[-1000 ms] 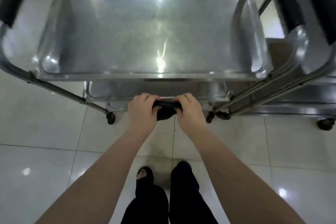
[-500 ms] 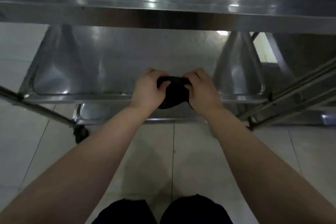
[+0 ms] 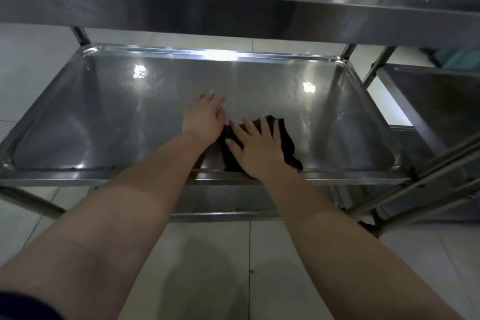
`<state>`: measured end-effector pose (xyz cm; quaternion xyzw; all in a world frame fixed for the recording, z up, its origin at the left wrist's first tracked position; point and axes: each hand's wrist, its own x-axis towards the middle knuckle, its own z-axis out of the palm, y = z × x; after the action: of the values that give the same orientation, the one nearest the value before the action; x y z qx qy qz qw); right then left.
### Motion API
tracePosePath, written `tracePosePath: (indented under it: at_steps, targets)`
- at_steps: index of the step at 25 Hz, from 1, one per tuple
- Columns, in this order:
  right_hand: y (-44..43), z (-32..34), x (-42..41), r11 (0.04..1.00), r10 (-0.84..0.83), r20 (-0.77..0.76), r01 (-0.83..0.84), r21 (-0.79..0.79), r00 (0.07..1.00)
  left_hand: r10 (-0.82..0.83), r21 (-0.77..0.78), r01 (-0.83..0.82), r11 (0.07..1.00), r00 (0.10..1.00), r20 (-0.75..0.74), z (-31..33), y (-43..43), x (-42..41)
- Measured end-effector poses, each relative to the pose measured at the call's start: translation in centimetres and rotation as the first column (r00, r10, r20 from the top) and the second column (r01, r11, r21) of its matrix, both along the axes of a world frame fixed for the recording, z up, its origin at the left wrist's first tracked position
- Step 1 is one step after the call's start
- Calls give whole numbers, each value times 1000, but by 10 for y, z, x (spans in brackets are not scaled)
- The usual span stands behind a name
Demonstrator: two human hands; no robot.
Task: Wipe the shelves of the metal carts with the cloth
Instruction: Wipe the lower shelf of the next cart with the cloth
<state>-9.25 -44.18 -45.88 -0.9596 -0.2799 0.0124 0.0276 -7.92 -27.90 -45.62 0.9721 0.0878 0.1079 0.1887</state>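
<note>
Middle shelf point(image 3: 117, 117) runs long 9-to-3 o'clock, under top shelf point(image 3: 233, 13). Left hand point(image 3: 205, 118) lies flat on bare metal, fingers straight and close together, holding nothing. Right hand point(image 3: 257, 149) is spread, palm down, pressing cloth point(image 3: 287, 141) flat near the front rim, right of centre. Cloth is just beside the left hand, at its 3 o'clock. Right hand drives the wipe. Most bare shelf lies at the cloth's 9 and 12; the left hand blocks 9. Second cart point(image 3: 431, 101) is far right.
</note>
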Motion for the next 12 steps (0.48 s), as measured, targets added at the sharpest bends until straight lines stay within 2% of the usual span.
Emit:
tracePosePath:
  at_steps: [1, 4, 6, 8, 9, 10, 12]
  targets:
    - [-10, -6, 2, 999, -34, -43, 33, -27, 999, -41, 49, 44, 998, 997, -70, -2, -5, 8]
    - [-94, -11, 43, 962, -258, 19, 259, -91, 966, -109, 93, 130, 987, 973, -204, -15, -28, 20]
    - [-167, -3, 69, 869, -489, -22, 485, -104, 872, -105, 143, 142, 980, 965, -239, -24, -34, 23]
    - [-183, 3, 68, 774, -633, -78, 625, -101, 770, -81, 181, 130, 975, 964, -253, -28, -33, 24]
    - [-163, 0, 60, 779, -626, -47, 620, -99, 779, -72, 190, 123, 974, 964, -255, -28, -33, 25]
    - [-131, -7, 48, 831, -553, -12, 550, -81, 833, -68, 198, 120, 973, 965, -254, -28, -32, 26]
    - [-66, -17, 15, 958, -285, -13, 284, -34, 959, -66, 210, 121, 970, 966, -251, -28, -32, 26]
